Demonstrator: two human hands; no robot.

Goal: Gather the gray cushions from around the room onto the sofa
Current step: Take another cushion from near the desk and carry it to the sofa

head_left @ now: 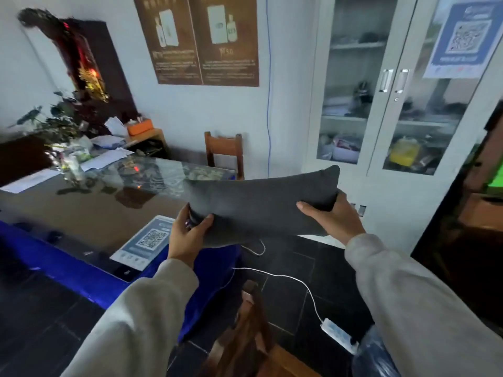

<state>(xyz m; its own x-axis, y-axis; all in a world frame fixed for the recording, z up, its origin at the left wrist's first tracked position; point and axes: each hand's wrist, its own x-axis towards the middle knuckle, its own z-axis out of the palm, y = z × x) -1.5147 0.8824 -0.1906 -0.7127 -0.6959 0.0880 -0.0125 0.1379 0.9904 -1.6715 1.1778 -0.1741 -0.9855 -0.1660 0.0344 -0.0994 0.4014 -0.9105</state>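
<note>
A dark gray cushion point(261, 205) hangs flat in the air in front of me, above the right end of a glass-topped counter point(103, 210). My left hand point(187, 235) grips its near left corner, thumb on top. My right hand point(332, 216) clamps its right edge, thumb on top and fingers underneath. Both arms are in light gray sleeves. No sofa is in view.
The counter, with a blue front point(81, 273), carries papers, a plant point(62, 123) and a QR-code sign point(147, 240). A wooden chair point(224, 153) stands behind it, another chair back point(250, 336) right below me. A white cable and power strip point(337, 334) lie on the dark tiled floor. A glass-door cabinet point(392, 85) fills the right wall.
</note>
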